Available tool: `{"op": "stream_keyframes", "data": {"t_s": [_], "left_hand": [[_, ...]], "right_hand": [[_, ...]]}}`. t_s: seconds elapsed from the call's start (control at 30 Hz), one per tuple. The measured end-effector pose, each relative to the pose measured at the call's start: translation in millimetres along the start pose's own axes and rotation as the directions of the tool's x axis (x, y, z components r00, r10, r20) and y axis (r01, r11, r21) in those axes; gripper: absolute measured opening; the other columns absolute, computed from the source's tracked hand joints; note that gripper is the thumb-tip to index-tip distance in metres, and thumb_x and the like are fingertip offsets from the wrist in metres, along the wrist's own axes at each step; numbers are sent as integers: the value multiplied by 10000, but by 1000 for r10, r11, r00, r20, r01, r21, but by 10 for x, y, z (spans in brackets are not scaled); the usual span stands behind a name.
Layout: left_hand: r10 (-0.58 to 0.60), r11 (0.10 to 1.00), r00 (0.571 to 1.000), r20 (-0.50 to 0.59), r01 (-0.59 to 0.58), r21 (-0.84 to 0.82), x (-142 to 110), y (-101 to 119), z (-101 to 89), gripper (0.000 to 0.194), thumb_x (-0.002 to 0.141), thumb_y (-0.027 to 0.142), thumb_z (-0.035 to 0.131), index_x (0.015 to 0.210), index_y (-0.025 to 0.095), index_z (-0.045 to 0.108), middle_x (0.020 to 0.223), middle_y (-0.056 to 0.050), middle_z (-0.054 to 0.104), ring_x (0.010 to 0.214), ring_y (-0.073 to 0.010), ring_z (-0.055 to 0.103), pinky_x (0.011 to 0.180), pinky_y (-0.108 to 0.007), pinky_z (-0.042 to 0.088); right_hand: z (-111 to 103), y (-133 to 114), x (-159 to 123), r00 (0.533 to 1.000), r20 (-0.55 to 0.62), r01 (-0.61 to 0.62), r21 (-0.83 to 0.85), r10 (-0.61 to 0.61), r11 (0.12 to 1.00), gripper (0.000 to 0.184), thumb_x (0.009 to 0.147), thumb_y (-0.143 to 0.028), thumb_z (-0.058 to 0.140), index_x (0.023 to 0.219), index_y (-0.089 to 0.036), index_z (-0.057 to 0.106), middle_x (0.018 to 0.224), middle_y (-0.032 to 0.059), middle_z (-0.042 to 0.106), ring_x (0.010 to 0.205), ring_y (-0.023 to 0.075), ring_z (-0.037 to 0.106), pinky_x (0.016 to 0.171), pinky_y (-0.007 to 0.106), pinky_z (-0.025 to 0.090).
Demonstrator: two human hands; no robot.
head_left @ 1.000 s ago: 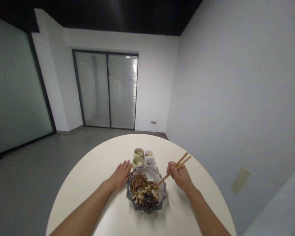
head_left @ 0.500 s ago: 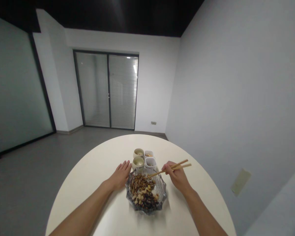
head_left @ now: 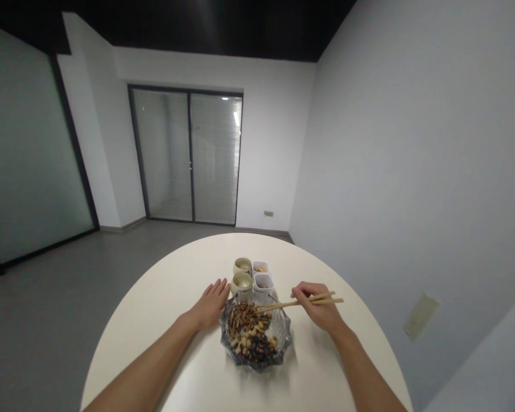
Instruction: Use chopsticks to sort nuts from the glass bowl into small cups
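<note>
While the right hand closes on a pair of chopsticks, their tips held over a glass bowl, the left hand lies open just beside the bowl on a round white table. Seeds and nuts lie heaped inside; two round cups and two square cups behind hold small amounts.

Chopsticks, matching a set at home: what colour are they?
Light tan and plain; the chopsticks show best in the head view.
</note>
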State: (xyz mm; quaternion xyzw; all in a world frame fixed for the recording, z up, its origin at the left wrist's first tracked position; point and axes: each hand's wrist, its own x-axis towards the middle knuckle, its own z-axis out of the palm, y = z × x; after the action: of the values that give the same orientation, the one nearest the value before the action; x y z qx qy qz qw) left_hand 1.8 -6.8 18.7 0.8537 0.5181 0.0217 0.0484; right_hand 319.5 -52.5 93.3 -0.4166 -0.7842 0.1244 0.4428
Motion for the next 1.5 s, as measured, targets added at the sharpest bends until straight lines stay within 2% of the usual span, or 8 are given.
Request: {"op": "stream_keyframes", "data": {"t_s": [0.17,0.4,0.67,0.87,1.17,1.33,1.5], "left_hand": [[4,1000,1000,-2,-4,12,13,-9,13,640,892,208,390,1490,99,188,1542,-166,116,1415,-283,85,1119,-454,155],[-10,1000,1000,7,10,20,-5,25,-18,621,908,212,371,1485,65,194,1538,-185,114,1413,-292,90,1123,-445,156],[-6,1000,1000,-11,6,23,21,-4,29,627,900,219,371,1485,71,201,1540,-175,117,1414,-287,93,1123,-445,162],[7,1000,999,-50,-7,0,48,-51,103,607,929,268,369,1484,77,213,1537,-174,127,1413,-294,97,1120,-453,164],[-3,1000,1000,-21,3,-9,21,-1,27,612,927,275,375,1482,74,211,1538,-177,121,1414,-294,89,1123,-450,159],[-6,1000,1000,-24,6,-14,19,-6,40,619,921,249,393,1486,86,199,1543,-167,116,1416,-288,74,1126,-444,147],[-14,1000,1000,6,13,12,-11,34,-24,600,938,264,354,1485,66,205,1539,-179,117,1413,-294,92,1122,-443,158]], "right_hand": [[-42,8,-16,1000,-12,22,17,-22,1000,404,927,-361,474,633,-156,663,481,-8,508,465,117,448,473,239,320],[-22,59,-21,999,11,-48,164,47,985,507,950,-426,409,583,-160,636,449,-9,479,426,110,410,424,232,296],[31,48,-29,989,-121,-57,240,88,969,527,940,-476,417,587,-167,657,437,-2,507,426,123,464,430,234,350],[63,29,-15,987,-138,-49,230,83,972,515,936,-476,432,612,-164,683,448,-1,509,436,124,465,436,236,360],[64,56,-25,985,-141,-70,210,101,975,543,933,-499,417,598,-167,685,432,4,513,424,128,466,420,239,357],[57,42,-25,978,-175,-75,198,110,977,557,926,-525,414,593,-169,682,426,4,513,419,129,469,419,240,367],[64,43,-15,971,-197,-94,222,139,970,566,914,-551,415,578,-173,667,414,3,511,405,127,458,406,239,356]]}}
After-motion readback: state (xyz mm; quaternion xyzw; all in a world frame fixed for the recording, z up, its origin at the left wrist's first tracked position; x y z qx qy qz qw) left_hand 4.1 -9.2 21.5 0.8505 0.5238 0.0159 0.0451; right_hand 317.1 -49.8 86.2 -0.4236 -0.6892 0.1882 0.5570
